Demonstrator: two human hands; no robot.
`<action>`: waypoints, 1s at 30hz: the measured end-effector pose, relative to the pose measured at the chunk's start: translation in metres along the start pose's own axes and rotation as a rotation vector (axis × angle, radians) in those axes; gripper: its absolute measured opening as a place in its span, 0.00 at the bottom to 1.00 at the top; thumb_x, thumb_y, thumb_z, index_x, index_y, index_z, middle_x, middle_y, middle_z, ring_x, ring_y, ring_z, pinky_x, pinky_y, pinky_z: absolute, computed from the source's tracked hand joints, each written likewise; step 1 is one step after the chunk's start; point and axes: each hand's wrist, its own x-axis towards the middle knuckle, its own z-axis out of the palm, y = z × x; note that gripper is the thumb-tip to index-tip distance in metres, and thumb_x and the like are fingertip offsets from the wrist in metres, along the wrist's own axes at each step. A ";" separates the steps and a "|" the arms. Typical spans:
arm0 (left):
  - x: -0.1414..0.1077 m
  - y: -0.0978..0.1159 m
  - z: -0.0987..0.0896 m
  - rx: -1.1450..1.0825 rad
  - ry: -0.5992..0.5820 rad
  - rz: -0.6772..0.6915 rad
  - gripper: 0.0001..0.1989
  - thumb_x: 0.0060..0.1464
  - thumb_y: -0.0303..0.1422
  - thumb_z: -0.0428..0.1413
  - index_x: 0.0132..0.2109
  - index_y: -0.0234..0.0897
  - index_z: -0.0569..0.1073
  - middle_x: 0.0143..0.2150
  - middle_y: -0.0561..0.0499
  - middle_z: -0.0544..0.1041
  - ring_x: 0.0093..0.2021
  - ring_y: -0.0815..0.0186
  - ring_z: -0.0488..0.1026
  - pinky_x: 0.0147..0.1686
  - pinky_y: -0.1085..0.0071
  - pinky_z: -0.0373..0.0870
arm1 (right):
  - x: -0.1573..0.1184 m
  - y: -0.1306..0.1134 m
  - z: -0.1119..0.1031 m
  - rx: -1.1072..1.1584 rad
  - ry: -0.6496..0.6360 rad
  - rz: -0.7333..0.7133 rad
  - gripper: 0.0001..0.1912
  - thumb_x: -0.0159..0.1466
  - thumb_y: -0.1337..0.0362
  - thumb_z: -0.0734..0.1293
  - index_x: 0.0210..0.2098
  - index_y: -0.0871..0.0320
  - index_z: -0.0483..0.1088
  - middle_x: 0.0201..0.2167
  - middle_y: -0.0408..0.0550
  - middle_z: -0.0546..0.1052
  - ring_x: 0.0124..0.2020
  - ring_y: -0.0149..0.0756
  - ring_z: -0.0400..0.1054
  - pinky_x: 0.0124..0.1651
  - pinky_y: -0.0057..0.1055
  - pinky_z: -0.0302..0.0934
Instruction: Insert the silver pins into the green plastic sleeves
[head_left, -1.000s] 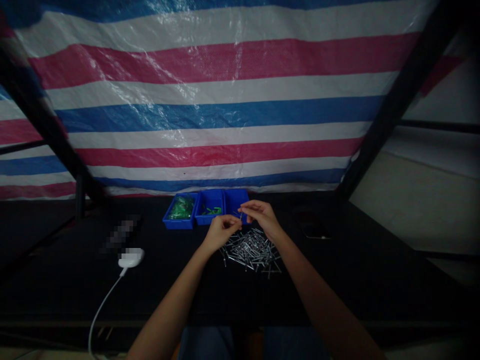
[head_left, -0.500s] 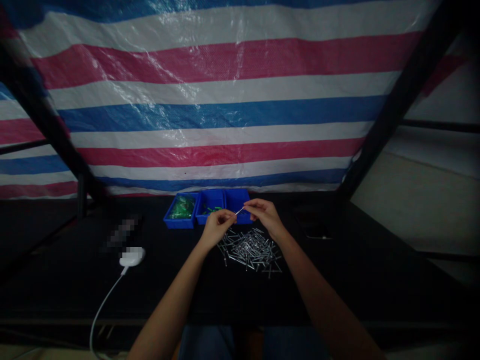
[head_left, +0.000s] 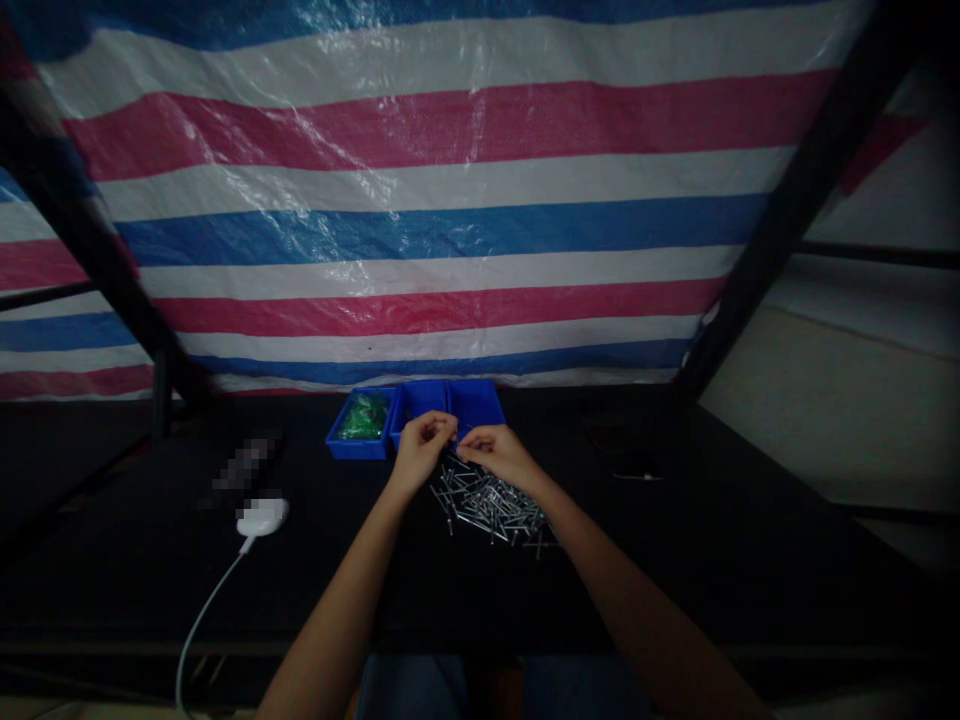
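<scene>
In the head view, my left hand [head_left: 424, 447] is closed with its fingertips pinched in front of the middle blue bin. What it holds, if anything, is hidden. Close on its right, my right hand [head_left: 501, 457] pinches with thumb and forefinger, a thin rivet seeming to show at the tips. The two sets of fingertips almost meet. Below them on the black table lies a loose pile of silver blind rivets [head_left: 495, 510], partly covered by my right hand and wrist.
Behind my hands stand a blue bin [head_left: 335, 449] of bagged green pieces, a middle blue bin [head_left: 424, 394] and a right blue bin [head_left: 478, 397]. A phone-like dark slab [head_left: 626, 455] lies right; a white corded device [head_left: 262, 518] lies left. Striped sheeting [head_left: 450, 230] closes the back.
Both hands have shifted left and my right hand has dropped lower. The rivet that spanned the gap between my fingertips no longer shows clearly.
</scene>
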 end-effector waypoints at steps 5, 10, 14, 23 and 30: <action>0.000 0.002 0.001 0.002 0.004 -0.015 0.13 0.47 0.39 0.58 0.33 0.31 0.74 0.25 0.52 0.74 0.26 0.71 0.69 0.29 0.75 0.64 | 0.001 0.002 0.005 0.044 -0.017 -0.004 0.10 0.52 0.59 0.68 0.25 0.60 0.72 0.19 0.43 0.72 0.21 0.29 0.65 0.24 0.25 0.56; 0.000 0.002 0.000 -0.009 0.003 -0.048 0.17 0.48 0.40 0.57 0.40 0.31 0.74 0.26 0.51 0.74 0.27 0.70 0.69 0.29 0.75 0.64 | 0.001 0.002 0.002 0.062 0.007 0.016 0.09 0.52 0.59 0.67 0.25 0.60 0.72 0.19 0.42 0.72 0.20 0.28 0.64 0.24 0.25 0.56; 0.003 0.001 -0.005 0.005 0.050 -0.044 0.19 0.48 0.41 0.57 0.42 0.30 0.73 0.25 0.51 0.74 0.26 0.70 0.69 0.28 0.75 0.63 | 0.003 0.002 -0.009 0.007 0.115 0.034 0.11 0.51 0.58 0.67 0.26 0.61 0.72 0.16 0.42 0.70 0.18 0.29 0.63 0.23 0.25 0.55; 0.000 -0.007 -0.012 0.354 0.038 0.057 0.15 0.52 0.41 0.53 0.38 0.34 0.74 0.29 0.50 0.75 0.28 0.67 0.70 0.29 0.74 0.63 | -0.004 -0.006 -0.034 -0.616 0.392 0.161 0.08 0.54 0.58 0.65 0.26 0.54 0.74 0.18 0.42 0.73 0.21 0.32 0.66 0.22 0.25 0.49; -0.013 0.005 -0.003 0.791 -0.249 0.172 0.10 0.54 0.34 0.51 0.39 0.39 0.75 0.36 0.49 0.76 0.31 0.66 0.70 0.33 0.72 0.64 | -0.006 -0.009 -0.033 -0.689 0.430 0.155 0.08 0.54 0.58 0.65 0.27 0.53 0.74 0.18 0.42 0.74 0.22 0.33 0.67 0.22 0.25 0.47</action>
